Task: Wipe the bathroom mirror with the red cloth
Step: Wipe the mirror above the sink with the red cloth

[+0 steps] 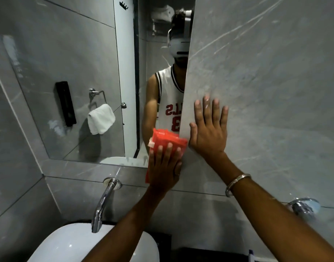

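Note:
The bathroom mirror [77, 72] fills the upper left and ends at a grey tile wall on its right. A folded red cloth [166, 138] lies flat against the mirror's lower right corner and hangs over the tiled ledge below it. My left hand [163, 167] presses on the cloth with fingers spread, covering its lower half. My right hand [209, 133] rests flat and open on the grey tile wall just right of the mirror's edge, holding nothing, with a metal bangle on its wrist.
A chrome wall spout [103, 203] curves down over a white basin [68, 244] below the mirror. Another chrome fitting [304, 206] sticks out of the wall at lower right. The mirror reflects a white towel [101, 119] on a ring, a black dispenser [66, 104] and a person.

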The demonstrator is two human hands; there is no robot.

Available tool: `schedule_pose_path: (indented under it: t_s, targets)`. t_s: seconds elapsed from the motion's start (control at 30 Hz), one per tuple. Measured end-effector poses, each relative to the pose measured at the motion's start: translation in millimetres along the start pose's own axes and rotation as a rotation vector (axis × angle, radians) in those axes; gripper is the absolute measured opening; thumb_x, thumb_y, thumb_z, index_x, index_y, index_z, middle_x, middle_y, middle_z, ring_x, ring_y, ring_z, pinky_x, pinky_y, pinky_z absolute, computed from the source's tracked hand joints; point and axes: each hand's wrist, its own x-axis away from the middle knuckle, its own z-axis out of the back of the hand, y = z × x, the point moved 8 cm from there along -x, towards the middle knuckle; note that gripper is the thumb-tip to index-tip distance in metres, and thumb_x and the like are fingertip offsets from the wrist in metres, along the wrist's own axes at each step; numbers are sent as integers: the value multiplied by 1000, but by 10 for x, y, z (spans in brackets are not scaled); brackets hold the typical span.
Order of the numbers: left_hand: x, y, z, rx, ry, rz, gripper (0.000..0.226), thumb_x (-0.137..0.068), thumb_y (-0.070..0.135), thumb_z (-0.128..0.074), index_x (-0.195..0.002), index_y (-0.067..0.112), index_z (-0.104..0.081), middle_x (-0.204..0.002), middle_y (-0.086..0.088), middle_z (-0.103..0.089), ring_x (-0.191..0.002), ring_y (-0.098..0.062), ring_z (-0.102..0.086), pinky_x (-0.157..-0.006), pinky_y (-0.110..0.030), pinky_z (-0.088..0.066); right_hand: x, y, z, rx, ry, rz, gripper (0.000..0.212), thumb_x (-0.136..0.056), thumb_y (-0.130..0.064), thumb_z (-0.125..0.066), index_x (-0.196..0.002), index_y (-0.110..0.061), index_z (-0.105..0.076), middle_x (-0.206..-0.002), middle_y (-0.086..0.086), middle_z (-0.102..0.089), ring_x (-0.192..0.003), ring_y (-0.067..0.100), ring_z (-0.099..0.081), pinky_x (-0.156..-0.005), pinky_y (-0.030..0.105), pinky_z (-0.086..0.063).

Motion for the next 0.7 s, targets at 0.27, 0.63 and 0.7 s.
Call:
schedule_pose_path:
  t_s: [0.27,0.63,0.7]
  targets:
    - [-302,44,157,9,-58,85,64,-103,40,-42,-162,29,-18,-173,0,-4,-160,-29,-10,-127,-56,-15,-37,54,233,-142,-34,61,70,-102,-37,-39,-162,-12,-15,-169,20,-15,-156,22,16,-126,52,1]
    - [-3941,327,1229,-135,117,21,65,-109,45,-23,-163,13,-9,-171,-19,-5,-159,-38,-3,-126,-62,-1,-2054,661,1175,-219,147,9,66,-105,-43,-30,-164,-18,-13,-172,12,-2,-159,29,3,-130,49,1]
    - [-4418,306,1387,-162,145,6,64,-109,46,-21,-163,14,-10,-172,-17,-7,-159,-37,-4,-126,-62,-3,-2322,697,1274,-230,167,5,65,-106,-44,-29,-164,-20,-13,-173,10,-2,-160,26,4,-130,46,3]
